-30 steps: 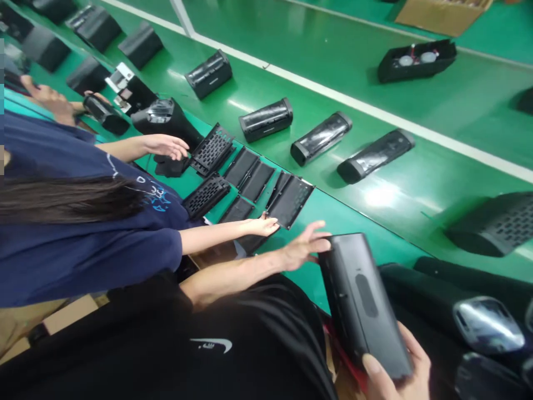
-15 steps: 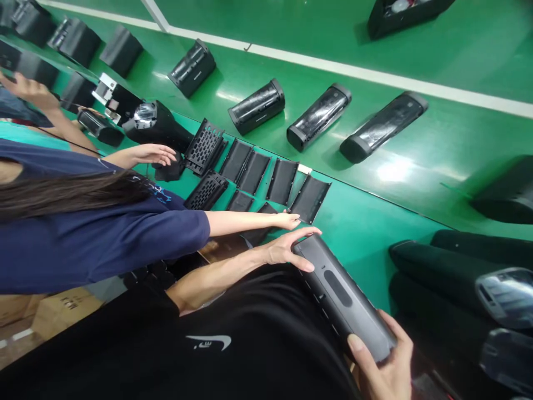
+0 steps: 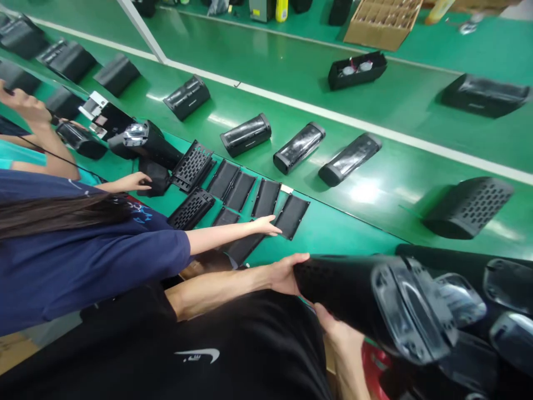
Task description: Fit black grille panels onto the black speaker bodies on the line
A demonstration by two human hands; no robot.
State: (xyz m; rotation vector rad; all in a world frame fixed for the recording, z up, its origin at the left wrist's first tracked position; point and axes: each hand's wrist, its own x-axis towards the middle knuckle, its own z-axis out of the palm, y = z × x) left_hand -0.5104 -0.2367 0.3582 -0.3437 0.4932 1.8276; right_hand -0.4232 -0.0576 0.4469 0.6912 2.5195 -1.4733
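Between my two hands I hold a black speaker (image 3: 341,289), slanting to the right, its far end under clear film turned toward me. My left hand (image 3: 285,275) grips the near end, thumb along the upper edge. From below, my right hand (image 3: 339,333) clasps the same speaker; some of its fingers are hidden underneath. Right beside the held speaker lie more black speakers (image 3: 512,283) with clear-covered ends. Left of my hands, a co-worker's hand (image 3: 266,225) is at a black curved panel (image 3: 293,216) in a row of several.
Perforated black grilles (image 3: 194,166) lie on the green table beyond the co-worker's arm. Several wrapped speakers (image 3: 300,147) rest on the green conveyor belt, with a perforated speaker (image 3: 468,208) at the right. A divided cardboard box (image 3: 377,33) stands at the back.
I have turned the speaker and carried it rightward; its film-covered end now faces me. My right hand has moved up and left beneath it. The co-worker's nearer hand shifted slightly left.
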